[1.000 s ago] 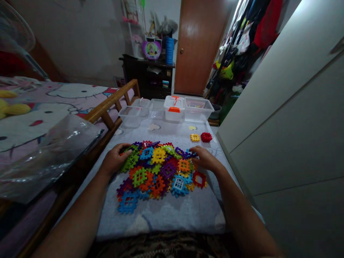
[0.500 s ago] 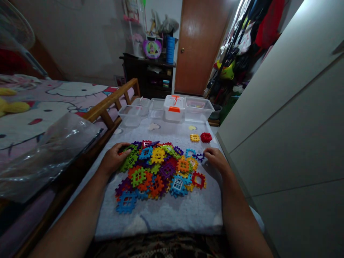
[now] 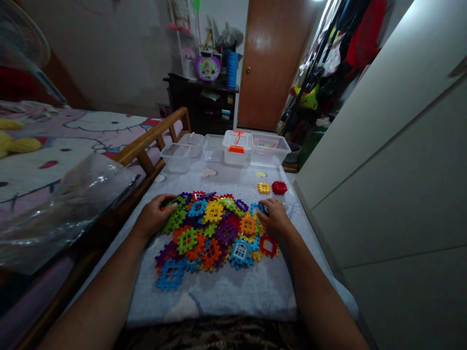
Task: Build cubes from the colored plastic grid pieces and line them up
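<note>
A heap of colourful plastic interlocking window-shaped building pieces (image 3: 213, 212) lies in front of me. At the heap's left edge my left hand (image 3: 155, 214) rests against green pieces (image 3: 175, 219), its thumb and fingers apart. My right hand (image 3: 276, 216) is over the right edge, thumb and fingers spread around a light blue piece (image 3: 254, 208). A dark piece shows partly between those fingers; the palm hides the rest. Just nearer to me lies a red piece (image 3: 269, 246) with a round opening. An orange piece (image 3: 247, 225) sits left of my right thumb.
Beyond my right hand lie a yellow piece (image 3: 263, 187) and a red stack of pieces (image 3: 279, 187). Clear plastic boxes (image 3: 270, 156) and a lidded box with orange clips (image 3: 236, 156) line the far edge. A wooden bed rail (image 3: 146, 141) runs left, a white cabinet (image 3: 386, 160) right.
My right hand has moved left over the heap's edge, and its pinch on the dark purple piece has opened. That piece is now mostly covered. My left hand has stayed in place.
</note>
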A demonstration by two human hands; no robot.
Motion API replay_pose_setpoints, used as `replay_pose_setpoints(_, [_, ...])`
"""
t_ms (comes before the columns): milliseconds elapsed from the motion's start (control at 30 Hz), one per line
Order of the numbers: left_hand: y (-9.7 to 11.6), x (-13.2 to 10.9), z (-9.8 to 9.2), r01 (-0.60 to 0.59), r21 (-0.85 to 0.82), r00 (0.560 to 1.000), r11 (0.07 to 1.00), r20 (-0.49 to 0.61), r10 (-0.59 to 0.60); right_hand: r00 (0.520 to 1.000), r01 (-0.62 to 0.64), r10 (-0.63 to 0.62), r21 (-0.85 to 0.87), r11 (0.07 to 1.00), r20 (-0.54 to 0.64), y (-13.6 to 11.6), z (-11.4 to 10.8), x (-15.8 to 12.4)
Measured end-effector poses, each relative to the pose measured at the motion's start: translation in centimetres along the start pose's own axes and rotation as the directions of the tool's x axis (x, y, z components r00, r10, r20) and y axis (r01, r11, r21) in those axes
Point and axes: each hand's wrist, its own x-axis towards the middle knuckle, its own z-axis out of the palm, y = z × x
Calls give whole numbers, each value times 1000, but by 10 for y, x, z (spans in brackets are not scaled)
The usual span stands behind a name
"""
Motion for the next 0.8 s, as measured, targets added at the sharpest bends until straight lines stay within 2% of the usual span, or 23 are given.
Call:
replay_pose_setpoints(200, [2, -1, -1, 9, -6, 1000, 1000, -11, -9, 995, 80, -61, 277, 957, -78, 5, 3, 1])
replay_pose_setpoints(300, [4, -1, -1, 5, -11, 1000, 1000, -6, -5, 994, 88, -76, 178, 980, -74, 7, -5, -3])
replay_pose_setpoints(400, [5, -2, -2, 5, -14, 1000, 1000, -6, -5, 997, 73, -73, 5, 997, 21, 5, -12, -7])
replay_pose_setpoints(467, [6, -2, -2, 4, -13, 1000, 1000, -15, -5, 995, 65, -62, -37, 997, 72, 3, -13, -9])
replay_pose_setpoints(800, [6, -2, -1, 3, -22, 1000, 1000, -21, -3, 985, 112, -123, 88, 990, 123, 3, -13, -7])
